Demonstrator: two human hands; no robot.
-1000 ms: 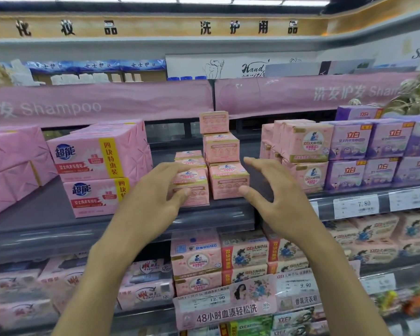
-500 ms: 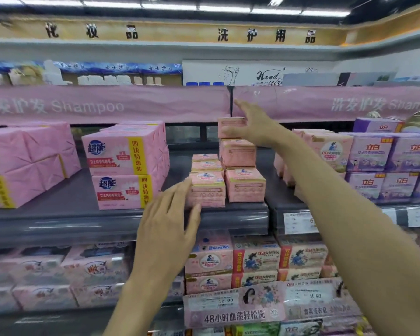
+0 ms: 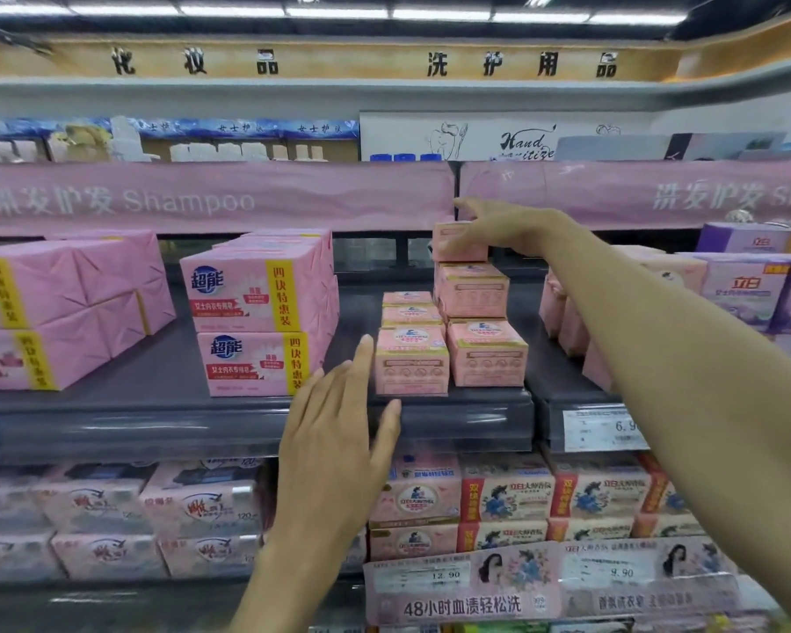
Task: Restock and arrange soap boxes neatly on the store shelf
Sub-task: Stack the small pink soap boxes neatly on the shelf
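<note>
While stretched to mid shelf (image 3: 156, 390), gripped top soap box (image 3: 460, 246) of three-high stack (image 3: 473, 308) with right hand (image 3: 503, 226), fingers (image 3: 478, 207) curled over it. Held left hand (image 3: 339, 431) flat, uncurled, just beside lower stack (image 3: 411, 360). Step judged: evening out stacks. Called next for steady lift, square set-down.

Dark grey shelf (image 3: 156, 395), price tag (image 3: 603, 427) on its front lip (digits partly blurred). On it: pink wrapped multipacks (image 3: 56, 312) far left, two stacked yellow-banded packs (image 3: 256, 312), small pink soap boxes (image 3: 412, 363) centre, purple boxes (image 3: 750, 285) far right.
</note>
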